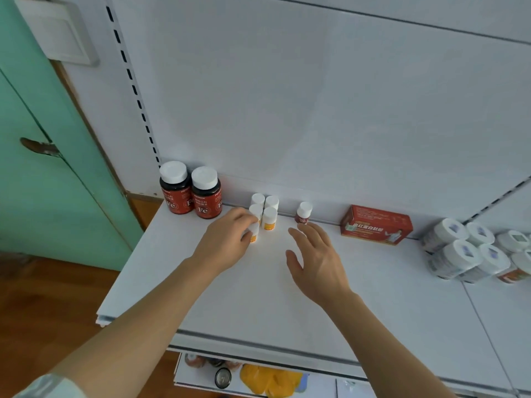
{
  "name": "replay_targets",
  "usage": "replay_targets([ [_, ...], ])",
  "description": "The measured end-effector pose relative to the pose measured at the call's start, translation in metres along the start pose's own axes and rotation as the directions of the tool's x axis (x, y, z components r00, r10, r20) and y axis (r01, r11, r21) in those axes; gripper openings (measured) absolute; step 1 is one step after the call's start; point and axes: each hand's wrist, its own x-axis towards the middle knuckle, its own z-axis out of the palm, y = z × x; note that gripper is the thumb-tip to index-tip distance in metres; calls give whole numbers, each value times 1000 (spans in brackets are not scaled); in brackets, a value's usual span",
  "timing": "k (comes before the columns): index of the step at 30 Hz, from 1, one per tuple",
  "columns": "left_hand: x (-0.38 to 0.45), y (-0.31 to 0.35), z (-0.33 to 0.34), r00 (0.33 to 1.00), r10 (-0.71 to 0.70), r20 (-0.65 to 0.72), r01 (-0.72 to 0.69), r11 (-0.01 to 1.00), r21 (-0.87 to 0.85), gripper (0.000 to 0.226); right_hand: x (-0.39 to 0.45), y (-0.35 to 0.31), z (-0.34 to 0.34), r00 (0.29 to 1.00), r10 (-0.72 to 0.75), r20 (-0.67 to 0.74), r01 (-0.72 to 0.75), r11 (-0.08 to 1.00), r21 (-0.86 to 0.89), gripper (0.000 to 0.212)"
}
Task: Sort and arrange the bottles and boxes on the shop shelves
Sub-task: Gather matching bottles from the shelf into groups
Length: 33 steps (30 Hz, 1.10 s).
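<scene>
My left hand grips a small white bottle with an orange label, upright on the white shelf, just in front of a cluster of several matching small bottles. My right hand hovers open over the shelf, fingers spread, its fingertips just short of a single small dark-red bottle with a white cap. Two large dark Fe bottles stand at the back left. A red box lies at the back right.
Several white-lidded jars crowd the shelf's right end. The shelf's left edge drops to a wooden floor beside a green door. A lower shelf with yellow packs shows beneath the front edge.
</scene>
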Motion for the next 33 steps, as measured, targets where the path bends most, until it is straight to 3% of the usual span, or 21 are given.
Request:
replay_targets([
  [17, 5, -2, 9, 997, 74, -36, -73, 997, 35, 23, -4, -6, 0, 997, 73, 3, -73, 996, -49, 42],
  [24, 2, 1, 1, 993, 84, -82, -76, 992, 98, 33, -5, -3, -6, 995, 96, 33, -93, 992, -88, 43],
  [29, 11, 24, 3, 963, 190, -191, -160, 974, 159, 35, -13, -4, -21, 984, 178, 18, -172, 968, -181, 50],
  [33, 17, 58, 19, 951, 265, -159, -239, 957, 163, 37, -30, 9, -46, 969, 247, -18, -243, 933, -264, 56],
])
